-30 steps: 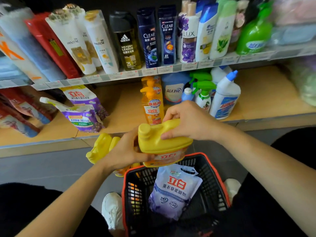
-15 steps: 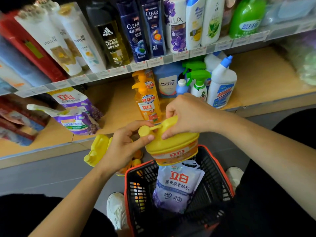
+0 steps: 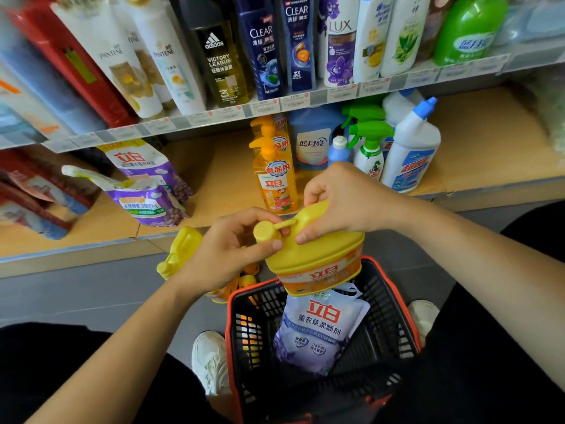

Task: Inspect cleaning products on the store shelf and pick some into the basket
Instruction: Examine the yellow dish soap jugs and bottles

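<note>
A yellow detergent jug (image 3: 315, 258) hangs over the rear rim of the black basket with a red rim (image 3: 388, 304). My right hand (image 3: 345, 200) grips the jug's handle from above. My left hand (image 3: 226, 249) curls its thumb and fingers around the jug's yellow cap (image 3: 264, 231). A pale purple softener pouch (image 3: 318, 328) stands inside the basket, just below the jug.
A second yellow jug (image 3: 179, 252) stands on the floor left of the basket. On the low wooden shelf (image 3: 226, 179) sit orange dish-soap bottles (image 3: 275, 179), purple pouches (image 3: 146, 194), green spray bottles and a white toilet cleaner (image 3: 409, 154). Shampoo bottles fill the upper shelf. White shoes flank the basket.
The jug has tipped from lying sideways to nearly upright. My left hand has slid from under its body to the cap. The view has drawn closer to the shelf.
</note>
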